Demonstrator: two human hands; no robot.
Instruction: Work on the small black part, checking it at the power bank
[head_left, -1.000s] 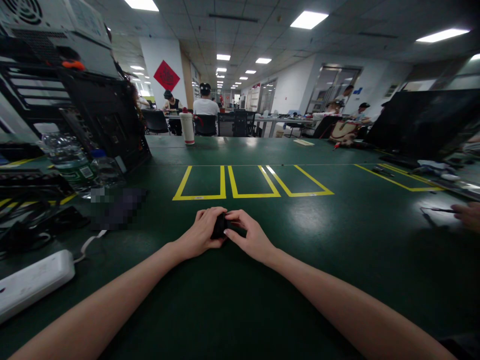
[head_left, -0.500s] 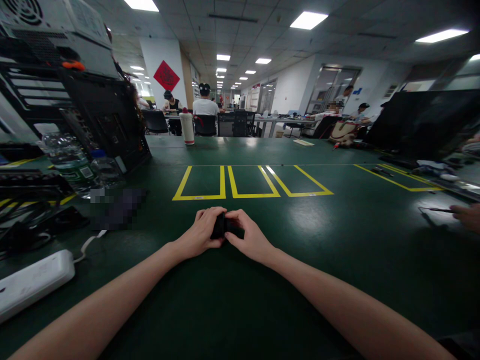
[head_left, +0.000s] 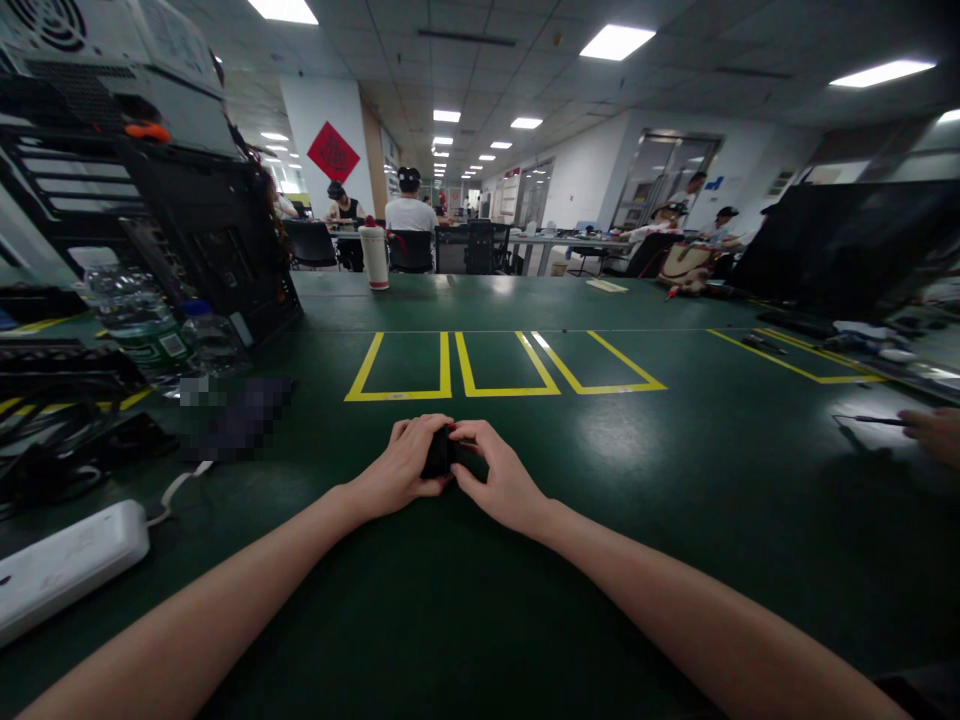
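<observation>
A small black object (head_left: pixel 436 456) is at the middle of the green table, mostly covered by my fingers; its kind cannot be made out. My left hand (head_left: pixel 405 458) wraps round it from the left, fingers over the top and thumb below. From the right, my right hand (head_left: pixel 496 470) pinches at its near end, with index finger and thumb curved against its right side. Dark space shows inside the curl of the right fingers. Just beyond both hands, yellow tape outlines (head_left: pixel 510 391) mark the table.
At left are a white power strip (head_left: pixel 71 570), plastic bottles (head_left: pixel 150 325), cables and a black computer case (head_left: pixel 217 240). A cup (head_left: pixel 375 255) stands at the far edge. On the right, another person's hand (head_left: pixel 932 432) holds a thin dark tool beside a black monitor (head_left: pixel 847 250).
The black cylindrical part that showed between my right fingers is no longer visible there. My right fingers have shifted slightly; my left hand has stayed in place.
</observation>
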